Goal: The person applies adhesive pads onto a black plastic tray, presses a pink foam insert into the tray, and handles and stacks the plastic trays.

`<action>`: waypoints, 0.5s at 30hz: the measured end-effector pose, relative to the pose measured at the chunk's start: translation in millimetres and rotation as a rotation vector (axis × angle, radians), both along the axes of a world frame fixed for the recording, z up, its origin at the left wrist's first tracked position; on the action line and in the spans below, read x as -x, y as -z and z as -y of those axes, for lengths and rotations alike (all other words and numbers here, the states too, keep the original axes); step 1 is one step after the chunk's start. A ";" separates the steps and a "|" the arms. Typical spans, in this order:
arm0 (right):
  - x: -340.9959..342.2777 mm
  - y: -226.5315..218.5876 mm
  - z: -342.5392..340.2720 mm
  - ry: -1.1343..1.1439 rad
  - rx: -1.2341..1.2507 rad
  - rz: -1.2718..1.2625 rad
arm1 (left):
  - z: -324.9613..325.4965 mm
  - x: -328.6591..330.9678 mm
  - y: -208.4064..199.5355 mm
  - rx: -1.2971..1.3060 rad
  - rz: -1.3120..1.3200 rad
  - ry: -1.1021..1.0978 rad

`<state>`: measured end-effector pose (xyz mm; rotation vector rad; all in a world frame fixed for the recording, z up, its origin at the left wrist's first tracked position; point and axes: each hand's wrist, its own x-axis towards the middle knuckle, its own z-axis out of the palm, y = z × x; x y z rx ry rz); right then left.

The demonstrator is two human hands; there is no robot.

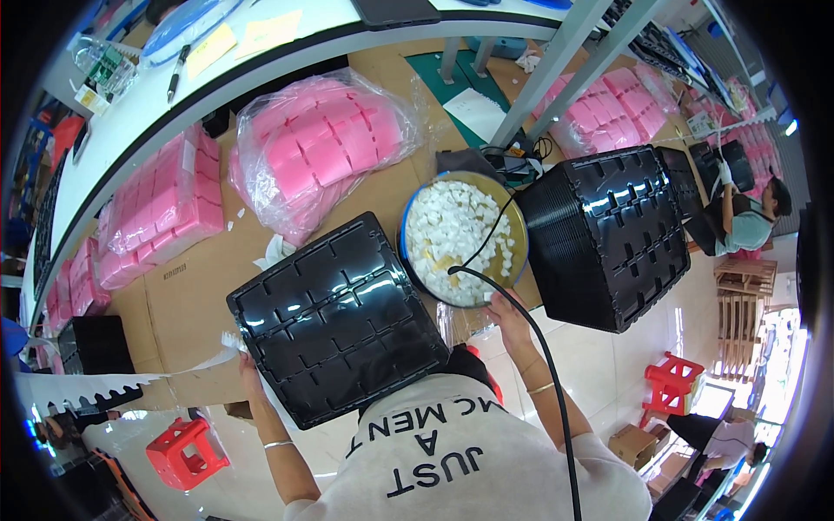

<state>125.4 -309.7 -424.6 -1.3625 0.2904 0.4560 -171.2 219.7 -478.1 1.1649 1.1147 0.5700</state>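
Observation:
A black moulded plastic tray (343,317) lies tilted in front of me, its ribbed face up. My left hand (249,375) is closed at its left edge, partly hidden by the tray, with white material (231,340) at the fingertips. To the tray's right stands a round blue-rimmed tub (516,239) with many small white foam-like pieces (447,221) in it. My right hand (508,317) is at the tub's near rim, fingers bent together around a small white piece. A black cable (530,326) runs across the tub and over my right forearm.
A tall stack of black trays (608,239) stands right of the tub. Plastic-wrapped pink foam bundles (321,139) lie behind the tray and left (161,208). Metal posts (543,78) rise at the back below a white shelf (295,39). Red stools (187,451) and a co-worker (747,217) are farther off.

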 end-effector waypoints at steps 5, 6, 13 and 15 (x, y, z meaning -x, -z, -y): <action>-23.8 18.7 -44.9 0.034 0.008 0.132 | -17.6 23.6 20.3 -0.057 -0.017 0.068; -23.8 18.0 -54.8 0.049 -0.072 0.080 | -28.3 37.5 32.1 -0.065 -0.020 0.056; -46.6 8.1 -109.6 -0.011 -0.344 0.188 | -3.7 -0.3 -2.6 0.035 -0.231 0.168; -45.6 13.0 -122.3 -0.062 -0.322 0.178 | 0.4 0.6 -11.5 -0.045 -0.254 0.169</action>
